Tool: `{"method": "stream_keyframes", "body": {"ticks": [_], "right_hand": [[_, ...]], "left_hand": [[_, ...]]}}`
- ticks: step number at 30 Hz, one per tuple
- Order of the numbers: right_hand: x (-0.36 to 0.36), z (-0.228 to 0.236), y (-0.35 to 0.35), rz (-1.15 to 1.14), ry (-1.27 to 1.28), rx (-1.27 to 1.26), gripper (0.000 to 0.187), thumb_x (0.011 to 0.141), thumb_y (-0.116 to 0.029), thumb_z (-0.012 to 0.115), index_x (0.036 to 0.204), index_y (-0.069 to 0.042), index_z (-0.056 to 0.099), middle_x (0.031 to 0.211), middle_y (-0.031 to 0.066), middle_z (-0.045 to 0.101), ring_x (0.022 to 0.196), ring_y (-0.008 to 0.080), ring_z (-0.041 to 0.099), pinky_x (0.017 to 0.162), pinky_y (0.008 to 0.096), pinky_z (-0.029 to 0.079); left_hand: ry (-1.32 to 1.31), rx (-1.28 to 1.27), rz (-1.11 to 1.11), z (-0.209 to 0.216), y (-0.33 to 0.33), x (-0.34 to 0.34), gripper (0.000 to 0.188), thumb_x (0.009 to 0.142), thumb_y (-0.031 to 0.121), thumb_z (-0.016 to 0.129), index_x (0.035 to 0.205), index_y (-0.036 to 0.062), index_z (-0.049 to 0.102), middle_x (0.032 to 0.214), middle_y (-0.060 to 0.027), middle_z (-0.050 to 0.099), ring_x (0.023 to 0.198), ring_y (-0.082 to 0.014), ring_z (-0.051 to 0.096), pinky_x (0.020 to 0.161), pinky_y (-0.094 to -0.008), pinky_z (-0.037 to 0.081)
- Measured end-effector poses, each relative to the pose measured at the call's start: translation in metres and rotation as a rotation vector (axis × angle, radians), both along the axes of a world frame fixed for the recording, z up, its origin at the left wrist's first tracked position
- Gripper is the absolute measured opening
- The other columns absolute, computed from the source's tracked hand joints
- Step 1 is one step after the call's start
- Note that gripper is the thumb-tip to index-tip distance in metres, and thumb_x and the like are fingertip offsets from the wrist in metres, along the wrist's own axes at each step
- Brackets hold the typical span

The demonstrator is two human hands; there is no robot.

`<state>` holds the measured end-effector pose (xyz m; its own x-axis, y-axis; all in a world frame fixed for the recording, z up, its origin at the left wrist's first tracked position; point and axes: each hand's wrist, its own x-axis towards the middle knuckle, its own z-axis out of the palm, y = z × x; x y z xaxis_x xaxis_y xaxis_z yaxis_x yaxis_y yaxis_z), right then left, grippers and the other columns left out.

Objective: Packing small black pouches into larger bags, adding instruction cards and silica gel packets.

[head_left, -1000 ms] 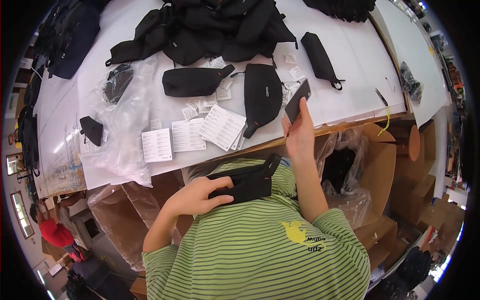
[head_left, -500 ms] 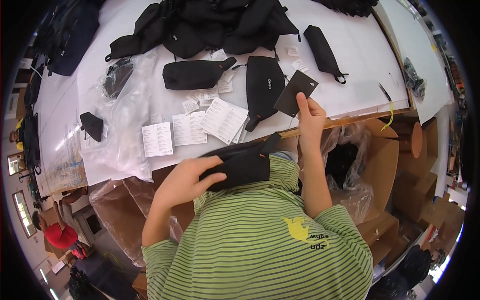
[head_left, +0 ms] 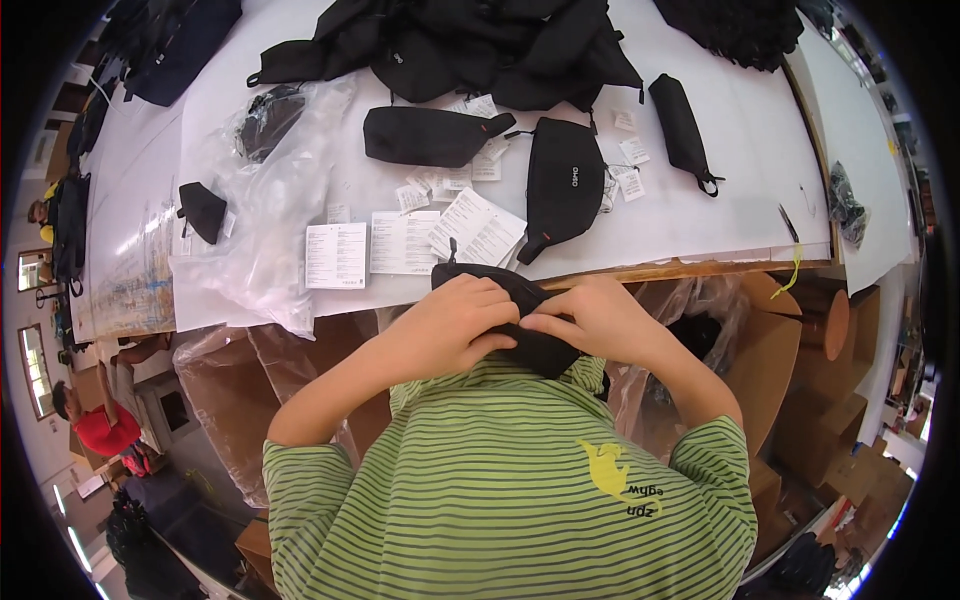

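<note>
Held a black pouch [head_left: 548,358] in front of the chest, just short of the near edge of the white table [head_left: 720,232], with a thin pull sticking up at the far left corner. Curled the left hand [head_left: 462,315] closed over the left part of the pouch, fingertips and thumb near the middle. Pinched the same cloth narrowly with the right hand [head_left: 592,318], close beside the left fingertips; could not tell the hold of the hidden fingers, nor see inside the pouch. Wore a green striped shirt [head_left: 480,480] right behind it. Faced, on the table just beyond, white printed sheets [head_left: 336,255] in a loose row, overlapping toward the right. Had past these a sideways black bag [head_left: 430,138] and, to its right, a lettered black bag [head_left: 560,185] pointing toward the near edge, with small white tags [head_left: 411,198] scattered about both. Had farther right a slim black bag [head_left: 680,130] with a looped end, then dark snips [head_left: 789,222] near the edge beside a yellow cord [head_left: 790,272]. Had on the left a crumpled clear plastic bag [head_left: 265,215] beside a small black piece [head_left: 203,212], and at the back a heap of black bags [head_left: 490,50]. Stood among open cardboard boxes [head_left: 768,350] below table height, with a person in red [head_left: 105,430] far off to the left.
</note>
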<state>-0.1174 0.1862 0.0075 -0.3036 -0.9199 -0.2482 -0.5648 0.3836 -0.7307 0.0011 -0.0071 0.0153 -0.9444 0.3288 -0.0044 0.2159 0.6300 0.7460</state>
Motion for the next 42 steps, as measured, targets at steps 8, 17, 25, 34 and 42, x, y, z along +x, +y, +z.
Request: {"method": "stream_keyframes", "body": {"ticks": [8, 17, 25, 34, 42], "right_hand": [[0.008, 0.003, 0.006, -0.023, -0.065, 0.003, 0.034, 0.077, -0.041, 0.071, 0.084, -0.008, 0.07, 0.052, 0.0083, 0.053, 0.047, 0.0238, 0.049, 0.048, 0.0324, 0.037], [0.0, 0.007, 0.009, -0.11, -0.086, 0.042, 0.03, 0.075, -0.037, 0.073, 0.08, -0.008, 0.071, 0.052, 0.0091, 0.051, 0.044, 0.0226, 0.046, 0.047, 0.0324, 0.035], [0.001, 0.008, 0.003, -0.092, -0.088, -0.037, 0.027, 0.072, -0.026, 0.078, 0.083, -0.002, 0.071, 0.051, 0.0072, 0.051, 0.042, 0.0155, 0.04, 0.045, 0.0279, 0.032], [0.006, -0.003, 0.007, -0.002, -0.127, 0.15, 0.03, 0.076, -0.036, 0.071, 0.084, -0.008, 0.073, 0.067, 0.0085, 0.065, 0.056, 0.0234, 0.056, 0.056, 0.0318, 0.043], [0.004, 0.002, 0.009, 0.028, -0.036, -0.026, 0.022, 0.076, -0.029, 0.072, 0.085, -0.008, 0.073, 0.065, 0.0089, 0.064, 0.056, 0.0245, 0.059, 0.056, 0.0311, 0.045]], "left_hand": [[0.095, 0.057, 0.559, -0.071, -0.066, -0.027, 0.026, 0.078, 0.018, 0.069, 0.098, 0.0046, 0.059, 0.093, -0.0122, 0.058, 0.088, -0.0308, 0.055, 0.084, -0.0389, 0.043], [0.09, -0.416, 0.712, -0.098, -0.122, -0.03, 0.032, 0.072, 0.015, 0.071, 0.101, 0.0046, 0.06, 0.094, -0.0119, 0.06, 0.089, -0.0296, 0.055, 0.081, -0.0396, 0.044], [0.089, -0.348, 0.702, -0.107, -0.107, -0.031, 0.029, 0.067, 0.023, 0.077, 0.086, 0.0053, 0.064, 0.093, -0.0104, 0.056, 0.093, -0.0282, 0.05, 0.084, -0.0373, 0.041], [-0.033, -0.344, 0.737, -0.103, -0.094, -0.033, 0.027, 0.064, 0.026, 0.078, 0.076, 0.0067, 0.064, 0.093, -0.0089, 0.055, 0.097, -0.0269, 0.048, 0.086, -0.0374, 0.038], [-0.001, -0.431, 0.791, -0.102, -0.096, -0.029, 0.031, 0.062, 0.031, 0.079, 0.074, 0.007, 0.064, 0.084, -0.0065, 0.059, 0.089, -0.0259, 0.051, 0.084, -0.037, 0.035]]}}
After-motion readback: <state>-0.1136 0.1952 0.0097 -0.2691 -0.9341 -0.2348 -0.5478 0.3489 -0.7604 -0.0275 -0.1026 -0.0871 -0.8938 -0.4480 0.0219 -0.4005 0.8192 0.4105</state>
